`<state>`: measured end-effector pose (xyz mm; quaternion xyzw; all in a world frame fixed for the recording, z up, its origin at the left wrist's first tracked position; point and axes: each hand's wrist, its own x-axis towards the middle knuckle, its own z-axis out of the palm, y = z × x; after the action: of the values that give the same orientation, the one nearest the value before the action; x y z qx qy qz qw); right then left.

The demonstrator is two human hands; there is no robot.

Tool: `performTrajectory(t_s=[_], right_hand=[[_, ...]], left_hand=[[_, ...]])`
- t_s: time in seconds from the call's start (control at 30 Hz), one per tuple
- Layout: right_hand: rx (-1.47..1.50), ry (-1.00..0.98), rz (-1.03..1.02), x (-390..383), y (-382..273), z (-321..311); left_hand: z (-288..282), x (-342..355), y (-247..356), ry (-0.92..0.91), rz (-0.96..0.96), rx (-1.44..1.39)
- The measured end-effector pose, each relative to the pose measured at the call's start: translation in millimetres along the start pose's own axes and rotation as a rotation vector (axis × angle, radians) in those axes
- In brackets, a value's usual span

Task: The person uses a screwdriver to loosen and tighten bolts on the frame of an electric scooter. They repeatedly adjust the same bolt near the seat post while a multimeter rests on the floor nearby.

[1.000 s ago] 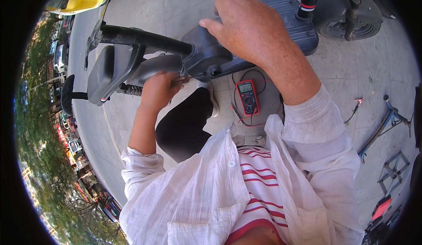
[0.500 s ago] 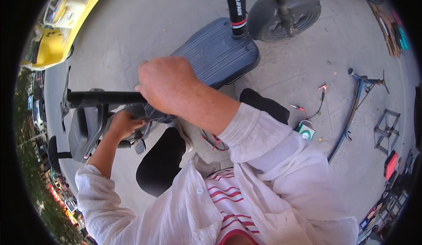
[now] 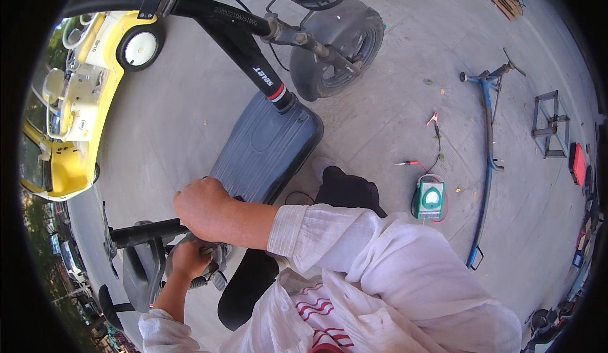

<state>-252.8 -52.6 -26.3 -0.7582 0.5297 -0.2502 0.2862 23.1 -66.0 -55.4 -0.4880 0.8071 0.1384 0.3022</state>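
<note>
In the head view, my hands are close together at the rear of the seated scooter (image 3: 266, 128), which stretches away beyond them. My right hand (image 3: 202, 210) is bent over the place where the ribbed footboard (image 3: 244, 163) meets the black seat tube (image 3: 149, 231); its fingers are hidden, so I can't tell whether they grip. My left hand (image 3: 192, 260) sits just nearer me, fingers curled in beside the pedal (image 3: 219, 281); I can't tell what, if anything, they pinch.

To work well in this cramped spot, I should steady the frame with one hand and let the other work by feel, pressing gently and squarely so nothing slips. My right wrist blocks my sight, so lowering it would help. Knuckles could scrape on the metal around the pedal. The green analogue meter (image 3: 431, 199) lies well to the right of both hands, clear of my elbows.
</note>
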Motion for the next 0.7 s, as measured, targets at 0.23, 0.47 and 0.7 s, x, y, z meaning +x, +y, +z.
performTrajectory(t_s=[0.23, 0.47, 0.7], right_hand=[[0.015, 0.055, -0.010, -1, 3, 1], [0.003, 0.100, -0.018, 2, 6, 2], [0.056, 0.193, 0.004, -15, 21, -37]], left_hand=[[-12, 16, -12, -0.349, -0.585, -0.752], [-21, -8, 27, -0.036, 0.054, 0.212], [-15, 17, 11, -0.374, -0.752, -0.801]])
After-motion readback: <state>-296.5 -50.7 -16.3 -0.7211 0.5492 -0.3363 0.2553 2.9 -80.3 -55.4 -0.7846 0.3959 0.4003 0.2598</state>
